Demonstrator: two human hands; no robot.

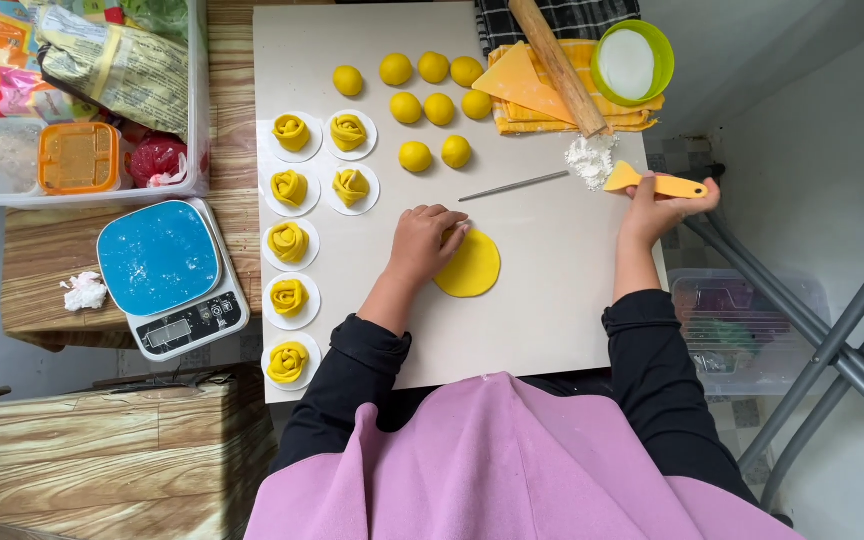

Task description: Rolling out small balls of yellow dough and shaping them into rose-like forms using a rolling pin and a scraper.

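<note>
Pressing down on the white board (542, 300), our left hand (427, 240) lies flat on a yellow dough disc (472, 268), fingers spread loose and gripping nothing. The disc peeks out to the right of and below the fingertips (457, 228), and its left edge is hidden under the palm.

Over on the right, our right hand (662, 205) is at the board's edge, fingers wrapped around the orange handle of a yellow plastic scraper (652, 182), whose blade points left toward a small heap of white flour (590, 158). Just beside it lies a thin metal rod (512, 186), between the disc and the flour.

To the left, seven finished dough roses (289, 242) sit on white rounds in two columns. Farther up, nine yellow dough balls (439, 108) are scattered. At the far edge we've got a wooden rolling pin (557, 65) across a folded yellow cloth (552, 105), and a green bowl of white powder (632, 62). Off the board, a blue-topped kitchen scale (172, 275) sits at the left.
</note>
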